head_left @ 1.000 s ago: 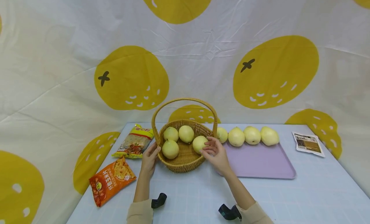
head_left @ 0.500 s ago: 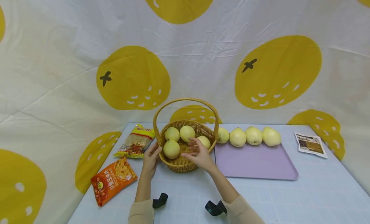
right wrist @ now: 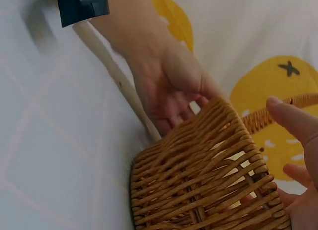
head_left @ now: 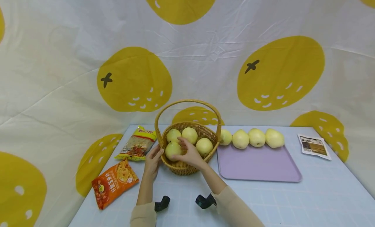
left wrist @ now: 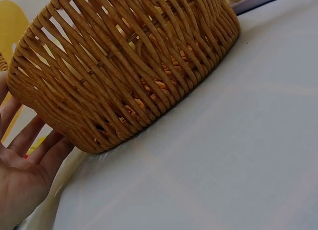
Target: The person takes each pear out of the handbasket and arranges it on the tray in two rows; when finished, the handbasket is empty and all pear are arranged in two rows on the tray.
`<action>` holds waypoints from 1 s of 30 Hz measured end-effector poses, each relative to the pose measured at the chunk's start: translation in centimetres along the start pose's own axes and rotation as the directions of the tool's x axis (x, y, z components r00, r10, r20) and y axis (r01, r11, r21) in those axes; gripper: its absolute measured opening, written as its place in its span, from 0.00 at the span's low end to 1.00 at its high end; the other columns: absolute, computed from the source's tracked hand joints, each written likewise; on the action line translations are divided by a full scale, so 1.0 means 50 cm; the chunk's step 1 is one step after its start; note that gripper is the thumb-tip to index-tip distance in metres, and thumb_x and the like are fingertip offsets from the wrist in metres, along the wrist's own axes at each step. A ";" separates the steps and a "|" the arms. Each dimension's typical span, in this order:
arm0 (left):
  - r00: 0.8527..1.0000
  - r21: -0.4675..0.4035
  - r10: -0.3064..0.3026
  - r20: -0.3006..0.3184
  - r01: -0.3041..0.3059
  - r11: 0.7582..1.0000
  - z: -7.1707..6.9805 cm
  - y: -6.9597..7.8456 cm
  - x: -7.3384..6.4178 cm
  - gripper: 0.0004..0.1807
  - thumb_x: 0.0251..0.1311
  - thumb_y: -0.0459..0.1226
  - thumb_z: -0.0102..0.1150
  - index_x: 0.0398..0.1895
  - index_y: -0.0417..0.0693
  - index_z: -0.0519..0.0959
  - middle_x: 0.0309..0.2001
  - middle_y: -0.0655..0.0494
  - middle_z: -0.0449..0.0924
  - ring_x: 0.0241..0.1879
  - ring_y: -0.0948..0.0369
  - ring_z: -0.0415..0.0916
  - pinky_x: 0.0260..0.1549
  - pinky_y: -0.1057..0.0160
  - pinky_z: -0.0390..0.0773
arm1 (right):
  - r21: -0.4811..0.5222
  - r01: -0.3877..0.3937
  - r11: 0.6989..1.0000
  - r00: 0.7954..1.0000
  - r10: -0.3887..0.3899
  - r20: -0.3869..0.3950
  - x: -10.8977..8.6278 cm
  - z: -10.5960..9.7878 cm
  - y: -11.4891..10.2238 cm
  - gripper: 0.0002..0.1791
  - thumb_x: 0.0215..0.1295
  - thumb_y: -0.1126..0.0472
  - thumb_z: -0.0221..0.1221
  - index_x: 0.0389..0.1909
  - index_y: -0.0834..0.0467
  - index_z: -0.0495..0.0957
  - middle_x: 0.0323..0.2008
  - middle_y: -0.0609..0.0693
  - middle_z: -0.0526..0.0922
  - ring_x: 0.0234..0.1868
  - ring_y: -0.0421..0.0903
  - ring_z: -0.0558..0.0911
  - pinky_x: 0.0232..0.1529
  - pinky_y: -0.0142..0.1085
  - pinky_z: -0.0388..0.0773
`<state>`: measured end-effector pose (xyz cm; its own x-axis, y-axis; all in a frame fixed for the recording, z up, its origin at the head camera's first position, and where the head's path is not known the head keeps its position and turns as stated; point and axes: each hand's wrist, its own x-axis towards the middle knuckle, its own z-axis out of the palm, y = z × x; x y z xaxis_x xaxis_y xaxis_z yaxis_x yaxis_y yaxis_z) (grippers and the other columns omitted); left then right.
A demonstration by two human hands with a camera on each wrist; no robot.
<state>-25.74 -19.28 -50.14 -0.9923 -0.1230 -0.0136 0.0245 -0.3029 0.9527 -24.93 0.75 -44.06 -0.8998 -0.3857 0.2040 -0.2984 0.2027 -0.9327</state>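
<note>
A wicker basket [head_left: 187, 168] with a tall arched handle stands on the table, holding several pale yellow-green pears. At its left side, my left hand [head_left: 151, 162] grips the wall, the thumb at the rim and the fingers against the outside weave [left wrist: 134, 71]. My right hand [head_left: 191, 155] reaches over the near rim, thumb and fingers spread around the near-left pear [head_left: 173, 151]; firm contact cannot be made out. Also inside are a back-left pear [head_left: 173, 135], a back-middle pear [head_left: 189, 135] and a right pear [head_left: 204, 146]. In the right wrist view, my right hand [right wrist: 300, 155] has its fingers apart.
A purple tray [head_left: 260, 165] lies right of the basket, with several pears [head_left: 240, 139] lined along its back edge. To the left are an orange snack bag [head_left: 115, 184] and a yellow-topped food bag [head_left: 138, 144]. A small white packet [head_left: 314, 146] lies far right.
My right hand has left the right pear and moved left across the basket to the near-left pear. The left hand stays on the basket's side.
</note>
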 end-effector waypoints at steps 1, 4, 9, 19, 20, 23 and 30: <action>1.000 0.001 -0.004 -0.001 0.004 1.000 0.000 0.000 0.000 0.30 0.63 0.36 0.58 0.67 0.38 0.64 0.63 0.41 0.67 0.45 0.66 0.78 0.42 0.66 0.78 | -0.017 -0.013 1.000 1.000 0.013 0.005 0.004 0.002 0.002 0.45 0.53 0.53 0.69 0.69 0.59 0.59 0.62 0.63 0.68 0.60 0.60 0.69 0.57 0.54 0.69; 1.000 -0.003 -0.014 0.001 0.014 1.000 -0.001 -0.001 0.000 0.30 0.62 0.37 0.59 0.67 0.40 0.64 0.64 0.40 0.65 0.46 0.66 0.78 0.43 0.66 0.78 | -0.057 -0.045 0.997 0.999 0.046 0.010 0.013 0.008 0.004 0.46 0.51 0.51 0.69 0.69 0.58 0.59 0.62 0.60 0.69 0.62 0.57 0.68 0.59 0.52 0.67; 1.000 -0.001 -0.016 0.006 0.016 1.000 -0.001 -0.001 0.001 0.31 0.62 0.38 0.60 0.67 0.40 0.64 0.64 0.40 0.65 0.46 0.66 0.78 0.42 0.66 0.78 | -0.047 -0.091 0.995 0.996 0.092 0.017 0.026 0.015 0.006 0.46 0.52 0.50 0.69 0.69 0.57 0.59 0.65 0.59 0.66 0.64 0.57 0.65 0.60 0.52 0.66; 1.000 -0.016 -0.016 -0.007 0.016 1.000 0.001 -0.002 -0.002 0.31 0.62 0.37 0.60 0.67 0.39 0.64 0.64 0.40 0.66 0.45 0.66 0.78 0.42 0.67 0.79 | -0.039 -0.215 0.976 0.974 0.217 0.058 0.051 0.025 0.025 0.48 0.52 0.49 0.68 0.71 0.59 0.56 0.66 0.62 0.63 0.61 0.57 0.68 0.54 0.49 0.72; 1.000 -0.019 -0.018 -0.005 0.018 1.000 0.002 -0.003 -0.002 0.31 0.62 0.37 0.59 0.67 0.38 0.64 0.64 0.39 0.65 0.45 0.66 0.78 0.42 0.67 0.79 | -0.045 -0.225 0.973 0.972 0.228 0.063 0.052 0.025 0.026 0.48 0.52 0.50 0.68 0.71 0.59 0.56 0.66 0.61 0.63 0.61 0.57 0.69 0.52 0.48 0.73; 1.000 -0.014 -0.020 0.002 0.020 1.000 0.003 -0.002 -0.002 0.31 0.62 0.37 0.59 0.67 0.39 0.64 0.65 0.39 0.64 0.45 0.66 0.78 0.42 0.67 0.78 | -0.063 -0.230 0.971 0.970 0.234 0.061 0.051 0.025 0.026 0.47 0.53 0.52 0.68 0.70 0.60 0.57 0.64 0.62 0.65 0.58 0.57 0.71 0.48 0.46 0.76; 1.000 -0.007 -0.016 0.006 0.016 1.000 0.000 0.002 -0.003 0.30 0.63 0.37 0.58 0.67 0.39 0.64 0.65 0.39 0.63 0.45 0.66 0.77 0.43 0.67 0.78 | -0.113 -0.164 0.980 0.984 0.170 0.047 0.046 0.021 0.017 0.38 0.55 0.55 0.67 0.64 0.66 0.65 0.60 0.62 0.70 0.59 0.57 0.71 0.55 0.49 0.71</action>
<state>-25.59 -19.28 -50.06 -0.9933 -0.1123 -0.0268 0.0096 -0.3117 0.9501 -26.92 -0.89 -44.68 -0.9214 -0.3876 0.0284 -0.1811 0.3635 -0.9138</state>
